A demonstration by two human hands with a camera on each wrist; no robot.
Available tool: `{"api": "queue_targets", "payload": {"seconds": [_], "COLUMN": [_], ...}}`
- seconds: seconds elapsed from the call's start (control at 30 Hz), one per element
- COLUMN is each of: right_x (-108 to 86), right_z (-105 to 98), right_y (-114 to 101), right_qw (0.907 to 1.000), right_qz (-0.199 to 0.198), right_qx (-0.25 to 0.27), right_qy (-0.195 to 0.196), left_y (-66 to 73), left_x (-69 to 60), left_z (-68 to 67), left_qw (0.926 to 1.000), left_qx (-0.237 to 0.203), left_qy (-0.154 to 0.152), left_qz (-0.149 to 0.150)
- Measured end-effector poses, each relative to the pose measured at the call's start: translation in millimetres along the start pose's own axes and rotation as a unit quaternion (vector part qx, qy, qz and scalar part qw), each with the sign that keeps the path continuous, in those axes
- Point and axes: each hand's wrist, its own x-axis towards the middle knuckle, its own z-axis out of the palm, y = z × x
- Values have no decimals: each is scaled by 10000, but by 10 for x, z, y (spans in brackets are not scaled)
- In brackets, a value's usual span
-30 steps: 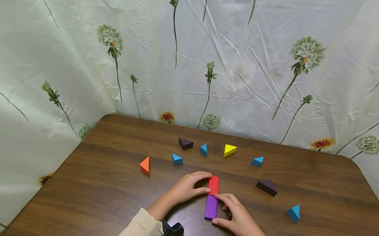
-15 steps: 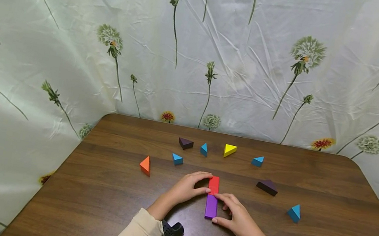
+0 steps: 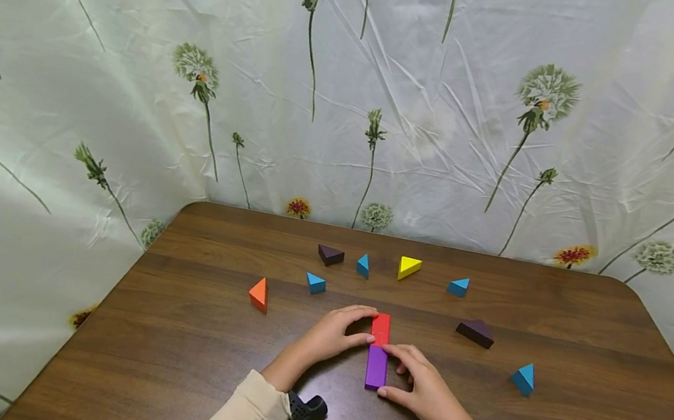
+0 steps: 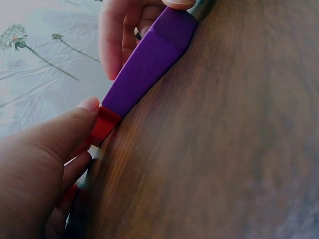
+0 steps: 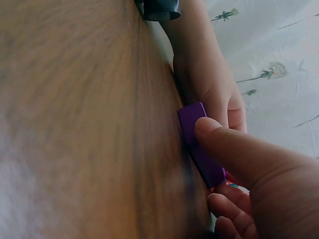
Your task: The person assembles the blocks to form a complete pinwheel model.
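A red block and a purple block lie end to end on the table, touching, in a line running away from the person. My left hand grips the red block, thumb and fingers at its left side and far end. The right hand holds the purple block, with its thumb at the near end and a fingertip by the seam. In the left wrist view the purple block meets the red block. The right wrist view shows the thumb on the purple block.
Around the far part of the brown table stand an orange triangle, a yellow triangle, two dark triangles and several blue triangles, one at the right. A floral curtain hangs behind.
The purple block's near end has shifted very slightly away from the person, against the red block. Both hands have stayed almost still.
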Motion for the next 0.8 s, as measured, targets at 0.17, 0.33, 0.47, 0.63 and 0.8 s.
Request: {"api": "queue_targets", "payload": {"seconds": [0.17, 0.33, 0.47, 0.63, 0.8], "right_x": [0, -4, -3, -5, -5], "right_z": [6, 6, 1, -3, -10], "right_y": [17, 22, 12, 3, -6], "right_qw": [10000, 10000, 10000, 10000, 9999], "right_qz": [3, -62, -62, 27, 86], "right_qx": [-26, -49, -35, -32, -36], "right_qy": [-22, -11, -21, -61, -72], "left_y": [11, 17, 19, 11, 10], "left_x": [-5, -9, -12, -14, -19], "left_z": [-10, -15, -17, -10, -9], "left_qw": [10000, 10000, 10000, 10000, 10000], "left_qx": [55, 68, 38, 69, 41], "left_qy": [25, -15, -43, -55, -45], "left_qz": [32, -31, -78, -45, -7]}}
